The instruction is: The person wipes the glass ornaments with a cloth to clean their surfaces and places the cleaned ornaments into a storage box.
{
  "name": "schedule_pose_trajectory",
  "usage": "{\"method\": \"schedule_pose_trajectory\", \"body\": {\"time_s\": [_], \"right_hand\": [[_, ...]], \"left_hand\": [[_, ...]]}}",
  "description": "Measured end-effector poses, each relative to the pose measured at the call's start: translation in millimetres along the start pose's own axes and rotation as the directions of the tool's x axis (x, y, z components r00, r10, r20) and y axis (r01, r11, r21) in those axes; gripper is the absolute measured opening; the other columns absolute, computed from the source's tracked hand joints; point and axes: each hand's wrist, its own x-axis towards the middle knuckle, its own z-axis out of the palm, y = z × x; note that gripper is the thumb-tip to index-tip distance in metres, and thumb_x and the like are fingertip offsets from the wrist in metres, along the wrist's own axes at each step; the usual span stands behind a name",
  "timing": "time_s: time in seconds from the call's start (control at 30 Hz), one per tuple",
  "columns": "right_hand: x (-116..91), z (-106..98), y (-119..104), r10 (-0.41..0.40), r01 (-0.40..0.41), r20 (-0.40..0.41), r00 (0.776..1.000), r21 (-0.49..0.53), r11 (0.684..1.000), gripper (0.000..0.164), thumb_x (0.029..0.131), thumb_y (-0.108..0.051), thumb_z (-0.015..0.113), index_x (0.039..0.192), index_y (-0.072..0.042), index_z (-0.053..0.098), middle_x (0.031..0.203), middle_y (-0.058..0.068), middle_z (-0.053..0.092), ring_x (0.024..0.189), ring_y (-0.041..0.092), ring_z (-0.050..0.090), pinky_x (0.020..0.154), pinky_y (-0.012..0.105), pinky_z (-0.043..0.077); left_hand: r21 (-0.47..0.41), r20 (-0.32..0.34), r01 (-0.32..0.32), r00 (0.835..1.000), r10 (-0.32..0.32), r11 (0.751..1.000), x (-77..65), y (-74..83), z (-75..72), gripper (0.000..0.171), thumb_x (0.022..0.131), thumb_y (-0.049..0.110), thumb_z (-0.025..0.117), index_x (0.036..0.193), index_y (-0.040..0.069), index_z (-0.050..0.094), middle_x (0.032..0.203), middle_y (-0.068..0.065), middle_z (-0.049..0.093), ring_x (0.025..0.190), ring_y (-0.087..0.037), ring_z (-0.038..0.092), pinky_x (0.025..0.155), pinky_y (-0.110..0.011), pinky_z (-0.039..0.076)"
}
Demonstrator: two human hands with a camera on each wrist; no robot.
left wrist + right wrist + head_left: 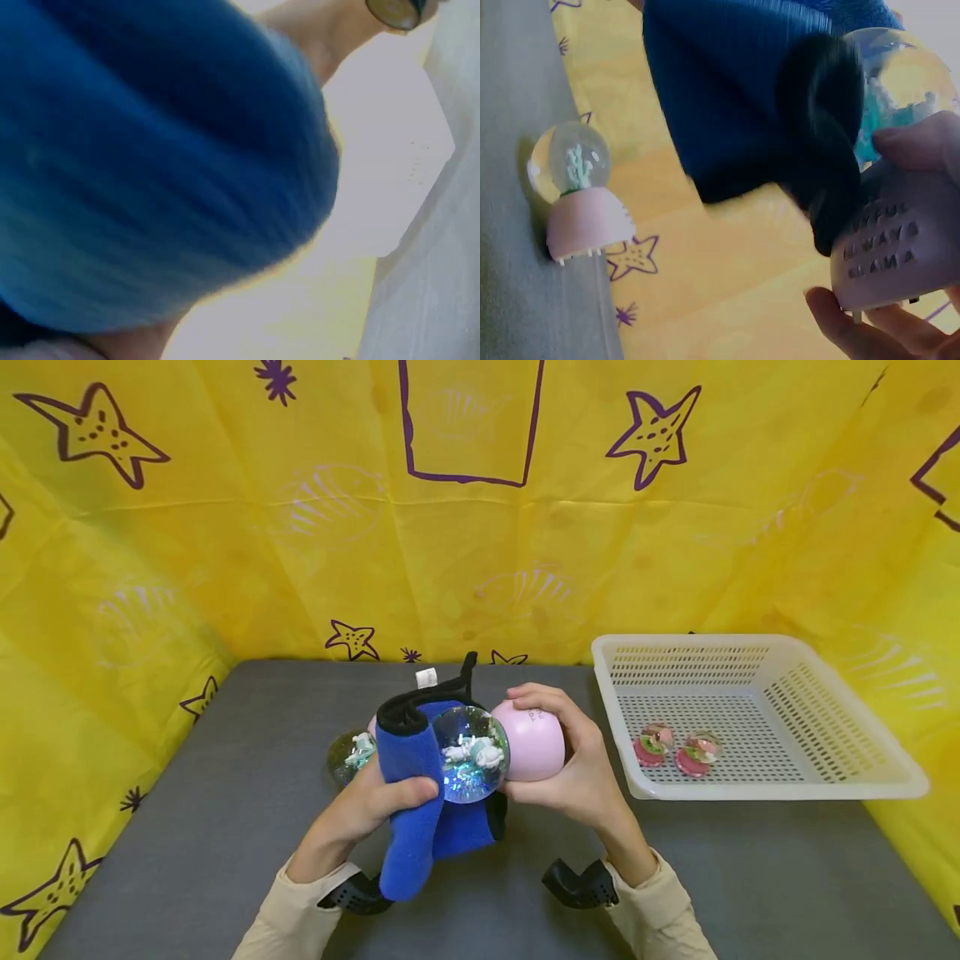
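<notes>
My right hand [577, 760] grips the pink base of a snow globe [471, 756], tilted sideways so its glass ball points left. Small white figures and glitter show inside the ball, and raised lettering marks the base in the right wrist view. A blue cloth with black edging [412, 777] is gripped in my left hand [386, 797], thumb over its front, and lies against the ball. Behind the left hand stands a second snow globe [589, 195] on the table, with a pink base and a cactus inside; the cloth and hand partly cover it in the head view.
On the right, a white plastic basket [885, 768] holds two small pink-based globes [651, 745] near its left side. The grey table [247, 760] runs back to a yellow curtain [450, 560] printed with purple starfish.
</notes>
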Motion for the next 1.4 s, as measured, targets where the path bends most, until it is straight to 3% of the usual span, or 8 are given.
{"method": "schedule_pose_trajectory", "body": {"time_s": [0.23, 0.43, 0.57, 0.8, 0.9, 1.1, 1.23, 1.4], "right_hand": [[1, -2, 1, 0.119, -0.12, 0.006, 0.993, 0.065, 0.991, 0.076, 0.056, 0.008, 0.086, 0.126, -0.001, 0.057, 0.13, 0.009, 0.062, 0.116, 0.022, 0.06, 0.083, 0.035, 0.058], [-1, -5, 1, 0.239, -0.248, 0.089, 0.967, 0.11, 0.962, 0.074, 0.062, 0.009, 0.081, 0.13, -0.006, 0.054, 0.133, 0.012, 0.059, 0.112, 0.025, 0.059, 0.078, 0.039, 0.058], [-1, -8, -1, 0.305, -0.325, 0.153, 0.94, 0.13, 0.937, 0.073, 0.066, 0.005, 0.081, 0.131, -0.009, 0.05, 0.134, 0.008, 0.054, 0.112, 0.031, 0.055, 0.078, 0.042, 0.058], [-4, -15, -2, 0.362, -0.432, 0.315, 0.877, 0.193, 0.881, 0.064, 0.085, -0.013, 0.064, 0.14, -0.001, 0.033, 0.14, 0.015, 0.04, 0.112, 0.031, 0.052, 0.081, 0.04, 0.057], [-4, -15, -1, 0.383, -0.475, 0.352, 0.854, 0.228, 0.85, 0.063, 0.089, -0.015, 0.056, 0.142, 0.001, 0.025, 0.138, 0.018, 0.037, 0.111, 0.027, 0.055, 0.085, 0.037, 0.056], [-2, -9, -2, 0.414, -0.51, 0.378, 0.828, 0.198, 0.837, 0.056, 0.096, -0.017, 0.053, 0.141, 0.001, 0.026, 0.136, 0.022, 0.037, 0.108, 0.02, 0.057, 0.088, 0.028, 0.053], [-2, -7, -5, 0.394, -0.458, 0.346, 0.852, 0.124, 0.88, 0.059, 0.094, -0.016, 0.062, 0.14, -0.002, 0.027, 0.141, 0.021, 0.034, 0.113, 0.026, 0.052, 0.089, 0.03, 0.051], [-4, -4, -5, 0.343, -0.379, 0.299, 0.89, 0.069, 0.923, 0.068, 0.09, -0.005, 0.066, 0.142, -0.008, 0.022, 0.147, 0.016, 0.031, 0.114, 0.033, 0.051, 0.085, 0.034, 0.055]], "left_hand": [[0.216, -0.119, -0.199, 0.966, 0.228, 0.956, 6.7, 5.6, 15.2, 0.105, 0.067, 0.002, 0.09, 0.152, 0.013, 0.03, 0.142, -0.001, 0.052, 0.124, -0.014, 0.053, 0.106, -0.024, 0.042], [0.466, -0.104, -0.381, 0.872, 0.478, 0.798, 8.5, -4.4, 17.6, 0.103, 0.083, 0.026, 0.079, 0.155, -0.003, 0.011, 0.159, -0.016, 0.029, 0.143, -0.006, 0.034, 0.117, -0.018, 0.026], [0.559, -0.08, -0.392, 0.852, 0.518, 0.731, 8.3, -8.1, 15.8, 0.097, 0.088, 0.042, 0.069, 0.153, -0.006, 0.014, 0.153, -0.028, 0.033, 0.143, -0.004, 0.033, 0.118, -0.018, 0.024], [0.508, -0.138, -0.391, 0.842, 0.521, 0.767, 11.5, -8.9, 13.2, 0.107, 0.08, 0.044, 0.078, 0.153, -0.006, 0.017, 0.156, -0.011, 0.036, 0.141, -0.01, 0.036, 0.118, -0.021, 0.026], [0.524, -0.158, -0.414, 0.811, 0.563, 0.744, 14.3, -7.8, 14.8, 0.109, 0.077, 0.045, 0.08, 0.151, -0.007, 0.019, 0.152, -0.008, 0.04, 0.138, -0.012, 0.04, 0.117, -0.024, 0.029], [0.66, -0.156, -0.44, 0.712, 0.684, 0.609, 16.5, -5.5, 18.9, 0.104, 0.079, 0.047, 0.079, 0.143, -0.014, 0.022, 0.138, -0.032, 0.044, 0.132, -0.014, 0.048, 0.114, -0.027, 0.035], [0.62, -0.213, -0.42, 0.722, 0.658, 0.662, 16.5, -5.7, 20.0, 0.103, 0.077, 0.046, 0.081, 0.143, -0.012, 0.027, 0.139, -0.031, 0.046, 0.128, -0.016, 0.052, 0.112, -0.026, 0.039], [0.496, -0.302, -0.278, 0.833, 0.464, 0.823, 14.9, -5.1, 19.2, 0.109, 0.066, 0.02, 0.093, 0.152, 0.009, 0.028, 0.145, -0.014, 0.048, 0.126, -0.016, 0.053, 0.111, -0.026, 0.037]]}}
